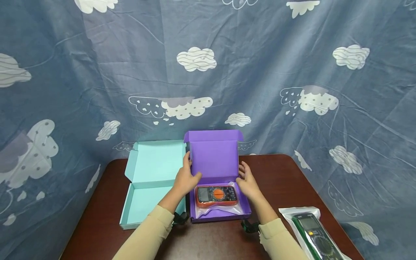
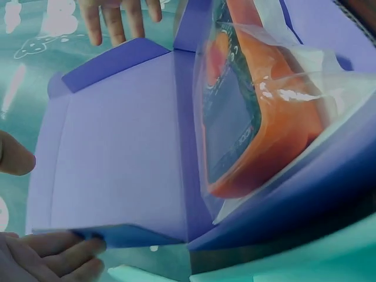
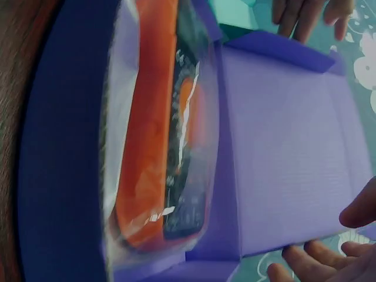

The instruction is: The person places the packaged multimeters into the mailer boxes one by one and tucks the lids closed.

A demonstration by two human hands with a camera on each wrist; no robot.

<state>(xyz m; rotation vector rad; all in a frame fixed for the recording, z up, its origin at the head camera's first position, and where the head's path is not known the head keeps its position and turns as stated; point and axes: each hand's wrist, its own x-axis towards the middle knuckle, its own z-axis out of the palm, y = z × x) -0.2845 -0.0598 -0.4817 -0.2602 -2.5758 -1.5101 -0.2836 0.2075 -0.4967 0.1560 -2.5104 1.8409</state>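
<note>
An orange-rimmed multimeter (image 1: 217, 195) in a clear plastic bag lies in the tray of a purple box (image 1: 214, 159), whose lid stands raised behind it. At the lid's left side is my left hand (image 1: 185, 179); in the left wrist view its fingers (image 2: 70, 258) reach the side flap, with the thumb held well apart. My right hand (image 1: 249, 185) is on the other side, its fingertips (image 3: 294, 254) close to the lid's edge and its thumb spread away. Neither hand has its fingers curled round anything.
An opened mint-green box (image 1: 159, 162) sits directly left of the purple one. A green multimeter (image 1: 316, 234) in a plastic bag lies at the front right of the dark wooden table (image 1: 276, 173). A cloud-patterned blue curtain (image 1: 247, 94) hangs behind.
</note>
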